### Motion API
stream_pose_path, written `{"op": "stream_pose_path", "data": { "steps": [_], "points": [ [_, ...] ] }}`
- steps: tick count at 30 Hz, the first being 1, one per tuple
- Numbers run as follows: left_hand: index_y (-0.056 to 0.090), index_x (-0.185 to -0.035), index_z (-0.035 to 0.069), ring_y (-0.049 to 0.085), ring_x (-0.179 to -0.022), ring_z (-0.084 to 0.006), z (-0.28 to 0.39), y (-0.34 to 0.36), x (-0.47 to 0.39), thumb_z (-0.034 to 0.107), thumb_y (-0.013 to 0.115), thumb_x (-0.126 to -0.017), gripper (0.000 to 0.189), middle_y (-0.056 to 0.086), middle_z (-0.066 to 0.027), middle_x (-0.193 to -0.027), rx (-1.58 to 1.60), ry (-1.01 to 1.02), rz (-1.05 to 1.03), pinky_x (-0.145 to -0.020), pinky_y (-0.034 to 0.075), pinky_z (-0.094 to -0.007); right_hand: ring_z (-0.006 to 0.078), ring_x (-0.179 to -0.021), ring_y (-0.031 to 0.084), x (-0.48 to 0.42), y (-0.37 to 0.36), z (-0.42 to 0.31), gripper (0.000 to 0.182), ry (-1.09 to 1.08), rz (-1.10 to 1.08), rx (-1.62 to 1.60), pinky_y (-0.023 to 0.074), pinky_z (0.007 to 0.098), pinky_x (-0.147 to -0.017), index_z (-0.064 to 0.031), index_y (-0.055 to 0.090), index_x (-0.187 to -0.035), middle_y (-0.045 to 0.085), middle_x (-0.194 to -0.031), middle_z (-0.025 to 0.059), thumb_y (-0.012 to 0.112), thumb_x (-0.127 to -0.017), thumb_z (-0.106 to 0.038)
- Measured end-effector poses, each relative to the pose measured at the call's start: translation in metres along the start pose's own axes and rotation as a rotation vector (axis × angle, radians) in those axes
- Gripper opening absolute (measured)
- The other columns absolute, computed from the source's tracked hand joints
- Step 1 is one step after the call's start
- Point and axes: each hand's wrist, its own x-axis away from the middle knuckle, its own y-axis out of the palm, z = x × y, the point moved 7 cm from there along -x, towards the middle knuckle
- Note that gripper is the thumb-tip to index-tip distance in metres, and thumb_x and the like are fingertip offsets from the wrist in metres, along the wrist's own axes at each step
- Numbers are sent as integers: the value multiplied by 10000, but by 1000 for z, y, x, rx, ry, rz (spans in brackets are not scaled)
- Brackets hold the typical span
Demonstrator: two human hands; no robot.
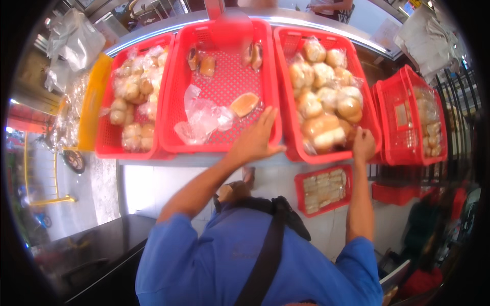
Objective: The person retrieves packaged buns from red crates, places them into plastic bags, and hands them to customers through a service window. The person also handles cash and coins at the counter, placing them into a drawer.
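Note:
My left hand (253,138) is spread over the near right corner of the middle red plastic crate (221,148), its fingers apart and nothing in its grasp. Beyond the fingertips lies a wrapped bread roll (245,104), and to its left a crumpled clear plastic bag (204,116). A few wrapped filled breads (207,66) sit towards the crate's far end. My right hand (363,145) has curled fingers at the near right side of the right red crate (317,156), close to bagged bread loaves (323,132). What those fingers grip, if anything, is hidden. Bagged round buns (316,74) fill that crate.
The left red crate (100,143) holds bagged buns, beside a yellow crate (92,103). Stacked red crates (415,114) stand at right. On the floor is a red crate of packed goods (324,189). Plastic bags (76,46) hang at upper left. Another person (331,7) stands beyond the counter.

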Motion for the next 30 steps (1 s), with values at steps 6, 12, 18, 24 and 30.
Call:
{"op": "stream_pose_path", "data": {
  "steps": [6,12,18,24,30],
  "points": [
    [253,-1488,7,372,-1365,-422,1,-2,-1,600,789,-655,1154,308,-310,-1489,-138,11,34,-1088,381,-465,337,-838,681,47,2,-38,314,36,-16,-200,499,474,-721,-138,685,-909,715,-858,109,597,-885,-439],
    [274,-1489,32,396,-1349,-422,2,0,-13,615,782,-654,1138,337,-293,-1478,-237,24,36,-1077,392,-466,375,-875,674,41,-4,-44,332,19,-21,-148,482,505,-756,-147,667,-900,716,-881,136,593,-879,-470],
    [267,-1507,105,427,-1325,-425,9,-4,-11,592,755,-692,1067,319,-285,-1491,-249,-37,-3,-1030,435,-500,316,-747,669,42,-17,-48,391,-54,50,-301,486,435,-693,-106,669,-828,695,-755,106,629,-864,-493],
    [266,-1502,90,440,-1306,-441,7,-10,-13,526,744,-737,1002,283,-272,-1510,-206,-10,9,-1022,443,-493,182,-606,548,41,-12,-4,400,346,-183,-1657,441,340,-581,-76,630,-856,592,-692,42,507,-940,-448],
    [225,-1501,85,549,-1162,-488,-4,5,-11,452,737,-771,964,261,-326,-1502,-214,47,6,-907,508,-508,383,-1135,547,244,-35,-6,531,793,-281,-2195,443,485,-1018,81,526,-1183,567,-1209,261,452,-948,-390]
  ]
}}
